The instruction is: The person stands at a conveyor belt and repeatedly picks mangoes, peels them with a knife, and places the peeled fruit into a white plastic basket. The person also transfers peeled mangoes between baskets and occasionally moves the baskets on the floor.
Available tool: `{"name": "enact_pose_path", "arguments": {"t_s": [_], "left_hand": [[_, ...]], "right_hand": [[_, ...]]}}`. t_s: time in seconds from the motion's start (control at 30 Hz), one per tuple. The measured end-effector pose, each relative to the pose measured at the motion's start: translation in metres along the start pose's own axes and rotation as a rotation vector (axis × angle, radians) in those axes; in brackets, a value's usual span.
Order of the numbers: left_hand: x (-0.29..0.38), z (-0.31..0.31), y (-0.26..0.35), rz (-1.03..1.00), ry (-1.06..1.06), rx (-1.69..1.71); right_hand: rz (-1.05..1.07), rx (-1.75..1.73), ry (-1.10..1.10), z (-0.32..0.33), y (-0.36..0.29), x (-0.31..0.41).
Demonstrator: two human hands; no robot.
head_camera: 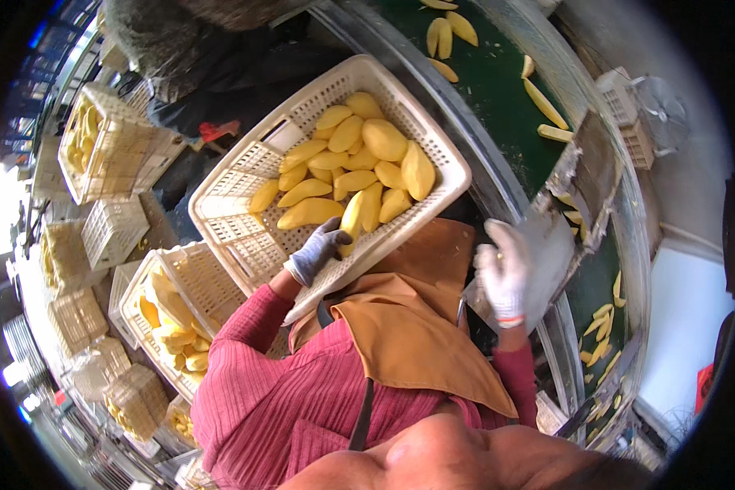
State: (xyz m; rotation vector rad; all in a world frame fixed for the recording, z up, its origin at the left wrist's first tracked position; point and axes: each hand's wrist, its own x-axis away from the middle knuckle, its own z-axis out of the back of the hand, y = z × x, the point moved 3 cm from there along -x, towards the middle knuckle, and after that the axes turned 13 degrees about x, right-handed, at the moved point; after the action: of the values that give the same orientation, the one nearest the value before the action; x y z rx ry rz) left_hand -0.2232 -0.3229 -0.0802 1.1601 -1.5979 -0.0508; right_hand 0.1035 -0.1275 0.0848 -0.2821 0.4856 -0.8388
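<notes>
A white perforated plastic crate is tilted in front of me, its floor partly covered with peeled yellow fruits that look like mangoes. My left hand, in a grey-blue glove, reaches over the near side with its fingers on one peeled fruit. To the right, outside the crate, my right hand wears a white knit glove and is slightly blurred. Its fingers are partly curled near a greyish plate at the conveyor's side; whether it holds anything small does not show.
A green conveyor belt with cut yellow pieces curves along the right behind a metal rail. Another crate of peeled fruit stands at my left, with several stacked crates beyond. A co-worker in dark clothing is close at upper left.
</notes>
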Motion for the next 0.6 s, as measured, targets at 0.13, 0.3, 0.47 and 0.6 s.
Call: {"name": "enact_pose_path", "arguments": {"t_s": [0.13, 0.3, 0.47, 0.6], "left_hand": [[0.024, -0.153, 0.04, -0.443, -0.519, -0.072], [0.016, -0.168, 0.041, -0.726, -0.583, -0.576], [-0.073, -0.005, 0.018, -0.562, 0.085, -0.585], [-0.105, 0.106, -0.032, -0.268, 0.394, -1.438]], "right_hand": [[-0.518, -0.833, -0.272, -0.025, -0.049, -0.002], [-0.791, -0.779, 0.052, 0.008, -0.013, 0.022], [-0.365, 0.655, 0.112, 0.045, 0.035, 0.076], [-0.374, 0.778, 0.28, 0.039, 0.106, 0.038]]}}
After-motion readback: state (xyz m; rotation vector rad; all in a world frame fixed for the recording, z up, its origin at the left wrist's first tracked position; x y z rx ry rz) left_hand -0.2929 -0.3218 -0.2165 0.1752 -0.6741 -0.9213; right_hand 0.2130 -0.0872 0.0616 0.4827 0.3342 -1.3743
